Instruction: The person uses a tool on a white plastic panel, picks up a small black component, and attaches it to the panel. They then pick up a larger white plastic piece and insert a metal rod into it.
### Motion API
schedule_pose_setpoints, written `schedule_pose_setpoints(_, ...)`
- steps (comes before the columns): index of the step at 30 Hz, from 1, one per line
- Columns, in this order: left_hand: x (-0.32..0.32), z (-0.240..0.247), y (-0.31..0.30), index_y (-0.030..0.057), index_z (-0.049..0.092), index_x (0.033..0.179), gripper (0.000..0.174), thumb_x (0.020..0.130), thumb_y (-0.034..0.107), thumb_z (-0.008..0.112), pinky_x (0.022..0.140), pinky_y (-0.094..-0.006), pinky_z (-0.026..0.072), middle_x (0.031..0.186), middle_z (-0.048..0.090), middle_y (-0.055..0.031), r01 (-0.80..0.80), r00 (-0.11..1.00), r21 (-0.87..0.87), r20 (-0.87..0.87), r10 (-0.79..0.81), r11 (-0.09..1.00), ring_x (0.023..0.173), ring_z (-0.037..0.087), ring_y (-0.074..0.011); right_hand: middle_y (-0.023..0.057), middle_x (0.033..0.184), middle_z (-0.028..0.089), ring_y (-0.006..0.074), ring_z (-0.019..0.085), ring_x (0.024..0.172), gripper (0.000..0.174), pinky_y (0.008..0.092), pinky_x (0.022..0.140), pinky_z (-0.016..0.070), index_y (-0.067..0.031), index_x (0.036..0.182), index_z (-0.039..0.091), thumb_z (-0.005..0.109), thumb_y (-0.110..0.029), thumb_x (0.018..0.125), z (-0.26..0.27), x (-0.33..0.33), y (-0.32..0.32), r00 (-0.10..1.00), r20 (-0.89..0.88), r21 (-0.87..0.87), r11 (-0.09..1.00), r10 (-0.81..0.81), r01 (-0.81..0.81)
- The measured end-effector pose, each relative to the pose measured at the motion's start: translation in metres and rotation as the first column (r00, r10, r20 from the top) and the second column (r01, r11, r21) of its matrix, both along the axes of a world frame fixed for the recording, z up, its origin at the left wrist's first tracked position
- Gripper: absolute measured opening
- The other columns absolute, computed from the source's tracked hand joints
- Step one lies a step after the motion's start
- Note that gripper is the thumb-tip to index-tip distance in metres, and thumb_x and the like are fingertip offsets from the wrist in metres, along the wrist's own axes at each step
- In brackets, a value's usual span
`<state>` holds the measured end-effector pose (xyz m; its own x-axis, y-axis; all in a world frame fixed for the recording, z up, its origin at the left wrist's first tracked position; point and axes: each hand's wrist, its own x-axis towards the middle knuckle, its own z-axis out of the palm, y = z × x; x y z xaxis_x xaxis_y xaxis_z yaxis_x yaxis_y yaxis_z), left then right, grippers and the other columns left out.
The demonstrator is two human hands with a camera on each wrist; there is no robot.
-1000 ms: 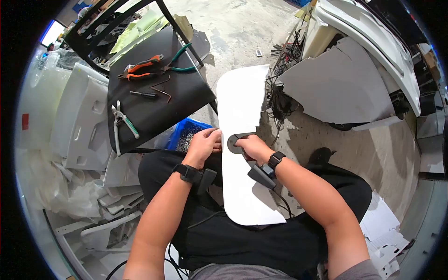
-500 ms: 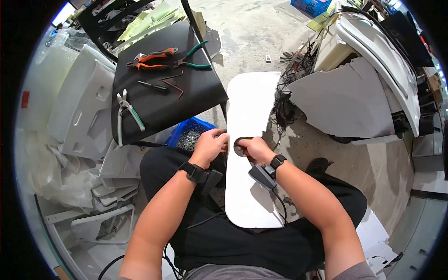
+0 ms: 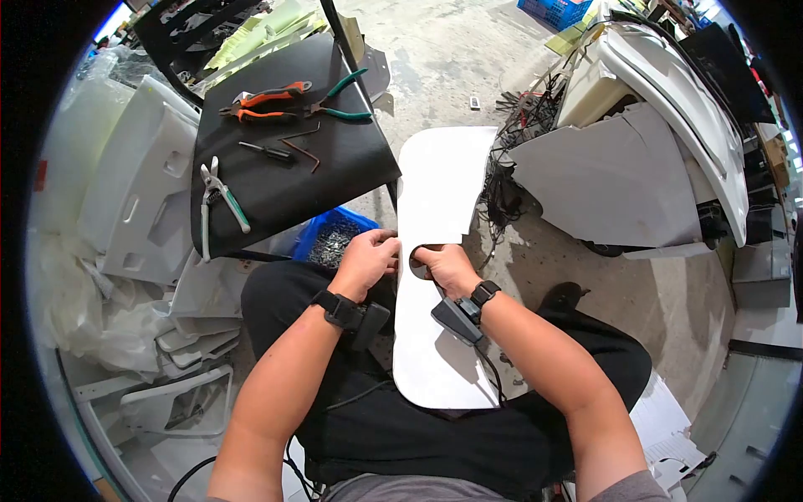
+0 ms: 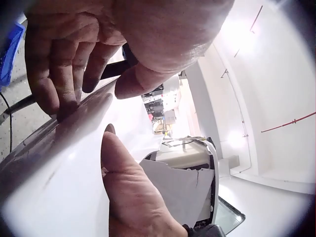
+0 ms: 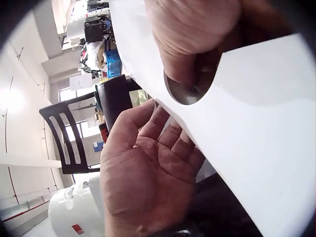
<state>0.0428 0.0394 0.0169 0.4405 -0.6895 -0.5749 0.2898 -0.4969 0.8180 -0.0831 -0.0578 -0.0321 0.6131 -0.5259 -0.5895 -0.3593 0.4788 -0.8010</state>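
A long white panel [image 3: 443, 184] with rounded corners and a round cutout [image 3: 418, 268] lies lengthwise between the knees, one end over the lap. My left hand [image 3: 364, 263] holds its left edge, thumb and bent fingertips at the rim; in the right wrist view the left palm [image 5: 148, 173] faces the camera beneath that edge. On the other side, my right hand [image 3: 452, 272] grips the panel at the cutout, its thumb [image 5: 180, 69] reaching into the opening. The right hand's other fingertips are hidden.
A black chair seat [image 3: 284, 184] bears orange-handled pliers [image 3: 268, 100], green-handled pliers [image 3: 343, 100], a screwdriver [image 3: 266, 151], hex keys [image 3: 305, 151] and cutters [image 3: 222, 197]. Below stands a blue bin [image 3: 335, 238] of small metal parts. White shells [image 3: 138, 192] lie left; cables [image 3: 502, 192] and a broken panel [image 3: 615, 171] lie right.
The right thumb has moved further into the cutout, covering more of it. The left hand stays at the left edge. The head view has shifted slightly.
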Motion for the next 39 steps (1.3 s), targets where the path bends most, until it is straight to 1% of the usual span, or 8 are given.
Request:
schedule_pose_setpoints(9,0.003,-0.001,0.0,-0.0066,0.054,0.113,0.034,0.086,0.014,0.053,0.06,-0.0223,0.048,0.084,0.062,-0.006,0.031,0.995,-0.038,-0.096,-0.034,0.999,0.067,0.059,-0.011,0.0084,0.08,0.065,0.0123,0.059,0.067,0.027,0.027,0.057,0.046,0.0073,0.09,0.065,0.062,-0.016,0.079,0.005,-0.003,0.002,1.0,0.004,0.002,1.0,0.007,-0.007)
schedule_pose_setpoints(12,0.002,-0.001,0.0,-0.0077,0.054,0.113,0.035,0.086,0.014,0.053,0.062,-0.024,0.0496,0.086,0.063,-0.0084,0.022,0.999,-0.047,-0.046,-0.024,0.999,0.069,0.06,-0.0123,0.0,0.067,0.055,0.0084,0.046,0.054,0.017,0.0249,0.047,0.0344,0.0002,0.081,0.062,0.053,-0.014,0.084,0.009,0.002,0.006,0.999,0.001,0.019,0.999,-0.047,0.047)
schedule_pose_setpoints(14,0.002,-0.009,0.0,-0.008,0.053,0.113,0.036,0.085,0.014,0.055,0.062,-0.0247,0.0498,0.086,0.063,-0.0086,0.003,1.0,-0.047,-0.015,-0.004,0.999,0.069,0.06,-0.0125,0.0004,0.065,0.054,0.0095,0.046,0.054,0.015,0.0255,0.048,0.035,-0.0007,0.078,0.061,0.05,-0.01,0.083,0.016,0.004,0.007,0.998,0.033,0.068,0.996,-0.054,0.052)
schedule_pose_setpoints(15,0.003,-0.018,0.001,-0.0082,0.053,0.113,0.037,0.084,0.015,0.056,0.061,-0.025,0.0498,0.085,0.063,-0.0086,-0.01,1.0,-0.047,-0.002,0.01,0.999,0.069,0.06,-0.0126,0.0035,0.073,0.058,0.011,0.049,0.055,0.016,0.0264,0.047,0.0377,0.0025,0.091,0.06,0.053,-0.008,0.082,-0.009,-0.001,-0.002,0.996,0.062,0.054,0.996,0.071,-0.074)
schedule_pose_setpoints(25,0.001,-0.017,0.0,-0.0078,0.058,0.107,0.035,0.081,0.016,0.057,0.058,-0.0257,0.0494,0.081,0.065,-0.0099,0.026,0.974,0.0,0.224,-0.025,1.0,0.066,0.06,-0.0132,0.0015,0.059,0.048,0.01,0.04,0.048,0.015,0.0258,0.046,0.032,-0.0005,0.065,0.051,0.051,-0.001,0.08,0.017,0.005,0.007,0.999,0.023,0.002,1.0,-0.024,0.024)
schedule_pose_setpoints(33,0.001,-0.02,-0.001,-0.0096,0.058,0.106,0.038,0.079,0.017,0.059,0.057,-0.0257,0.0491,0.075,0.063,-0.0095,0.04,0.972,-0.007,0.233,-0.037,0.999,0.062,0.059,-0.013,0.0042,0.07,0.059,0.0103,0.049,0.055,0.01,0.0241,0.049,0.037,0.0027,0.079,0.062,0.055,-0.004,0.08,-0.005,-0.004,-0.002,0.996,0.071,0.03,0.998,0.054,-0.056)
schedule_pose_setpoints(37,0.001,-0.007,0.0,-0.0105,0.056,0.108,0.046,0.075,0.021,0.063,0.057,-0.025,0.0492,0.073,0.063,-0.0105,0.085,0.963,0.012,0.254,-0.085,0.996,0.062,0.059,-0.0119,0.0016,0.07,0.059,0.0098,0.049,0.06,0.016,0.0258,0.052,0.0383,0.0007,0.082,0.063,0.056,-0.014,0.082,0.015,-0.004,0.004,0.999,-0.004,-0.077,0.996,0.037,-0.038)
schedule_pose_setpoints(39,0.0,-0.006,0.0,-0.0108,0.056,0.109,0.051,0.074,0.025,0.065,0.06,-0.0255,0.0497,0.074,0.064,-0.0116,0.094,0.944,0.029,0.316,-0.098,0.995,0.062,0.06,-0.0117,0.0023,0.069,0.058,0.0101,0.049,0.06,0.023,0.0267,0.053,0.0387,0.002,0.081,0.063,0.056,-0.02,0.082,0.02,-0.009,-0.006,0.955,-0.199,-0.166,0.953,0.219,-0.253)
